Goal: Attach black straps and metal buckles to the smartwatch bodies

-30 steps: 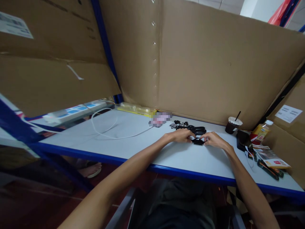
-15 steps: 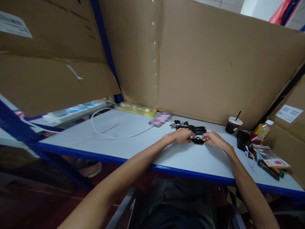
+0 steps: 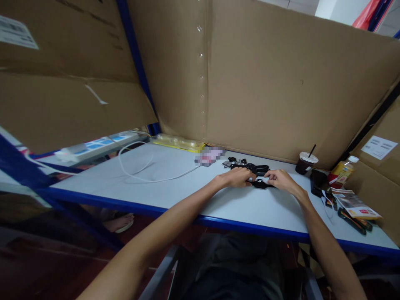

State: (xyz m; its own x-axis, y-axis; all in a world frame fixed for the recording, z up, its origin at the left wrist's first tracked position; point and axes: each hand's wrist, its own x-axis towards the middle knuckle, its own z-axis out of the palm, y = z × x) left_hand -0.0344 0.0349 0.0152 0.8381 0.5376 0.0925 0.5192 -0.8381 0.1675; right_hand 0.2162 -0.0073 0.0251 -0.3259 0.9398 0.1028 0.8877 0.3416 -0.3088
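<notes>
A small black piece [image 3: 260,183] with strap-like ends lies flat near the middle of the white table; its exact kind is hard to make out. My left hand [image 3: 241,177] is closed at its left end, fingertips bent down onto it. At the other side, my right hand [image 3: 280,180] has its fingers pinched together just above the piece's right end. Whatever is between those fingertips is too small to tell. Right behind both hands sits a bundle of black looped items [image 3: 258,169], partly covered by my left hand. Several small black parts [image 3: 236,160] lie farther back.
A phone-like pink item [image 3: 210,156] with a white cable [image 3: 165,180] lies to the left, beside yellow-edged clear packaging [image 3: 178,143]. On the right stand a lidded drink cup [image 3: 306,163] and a bottle [image 3: 345,171], near a packet [image 3: 356,204] and a black case [image 3: 319,183]. Cardboard walls enclose the table.
My right hand has shifted slightly up and to the right, uncovering more of the black piece's right end. The left hand stays in place.
</notes>
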